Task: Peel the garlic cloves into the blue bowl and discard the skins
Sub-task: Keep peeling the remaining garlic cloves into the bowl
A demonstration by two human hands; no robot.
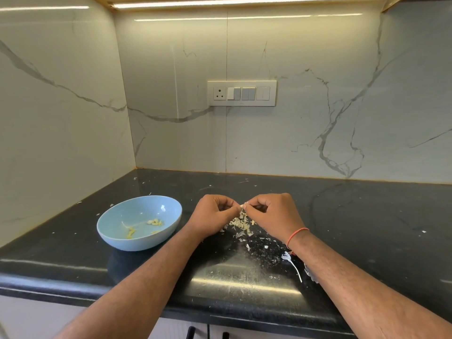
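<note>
I'm pinching a small pale garlic clove [243, 206] between both hands [215, 211] [274, 211] at frame centre, peeling gently so its skin drops clear of the blue bowl [117, 234].

We count one blue bowl [115, 222] on the counter [367, 216], toward its left edge. Inside it we see a few pale peeled garlic pieces [154, 222], too small and clustered to number exactly. Two hands are in view, the left hand [212, 214] and the right hand [274, 212], with one garlic clove [243, 206] between them. Garlic skins [241, 226] lie scattered beneath, too many for us to count. One switch panel [242, 93] sits on the wall.
</note>
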